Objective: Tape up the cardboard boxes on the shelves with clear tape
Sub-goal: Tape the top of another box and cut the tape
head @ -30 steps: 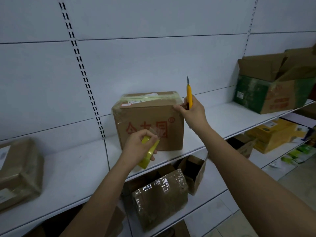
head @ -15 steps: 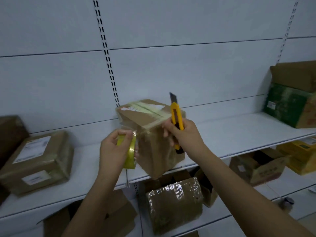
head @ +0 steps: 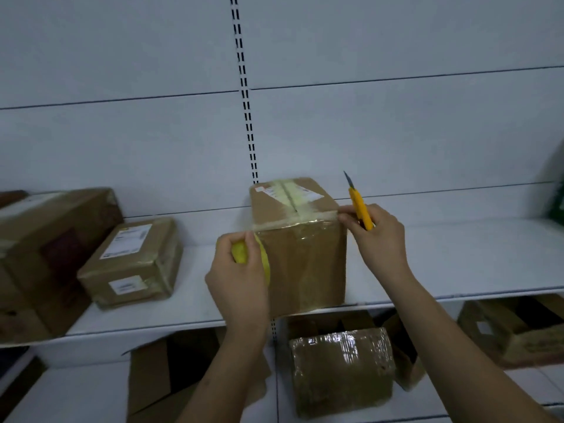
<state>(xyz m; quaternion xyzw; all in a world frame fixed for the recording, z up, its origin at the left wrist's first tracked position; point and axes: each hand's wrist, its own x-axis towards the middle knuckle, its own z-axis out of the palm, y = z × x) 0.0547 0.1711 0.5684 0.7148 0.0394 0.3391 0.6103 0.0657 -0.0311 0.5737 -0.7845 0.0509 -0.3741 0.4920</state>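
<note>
While it stands upright at the front edge of the white shelf (head: 457, 264), the cardboard box (head: 305, 267) sits near the middle of the view, its top seam covered by a strip of tape and white labels; a shiny band of clear tape (head: 293, 222) runs across the upper edge of its near face. At the box's 9 o'clock, touching its left corner, the left hand (head: 241, 288) grips a yellow tape roll (head: 253, 257), fingers and thumb curled round it, the band leading from the roll onto the box; at the box's 2 o'clock the right hand (head: 377, 239) has its fingers curled round a yellow utility knife (head: 360, 209), blade pointing up toward 11 o'clock, while its fingertips (head: 343, 213) press the tape at the box's top right corner.

Further out at 9 o'clock, well apart from the box, a flat taped parcel (head: 134, 264) with white labels lies on the same shelf; beside it, at the left edge of the view, stands a larger brown box (head: 45, 254). At 6 o'clock, on the lower shelf, a carton wrapped in glossy film (head: 341, 370) stands just right of an open carton (head: 158, 377); at 4 o'clock another open carton (head: 512, 331) sits under the shelf. Behind everything rises the white back panel (head: 396, 132), with a slotted upright (head: 244, 96) running from 12 o'clock down to the box.
</note>
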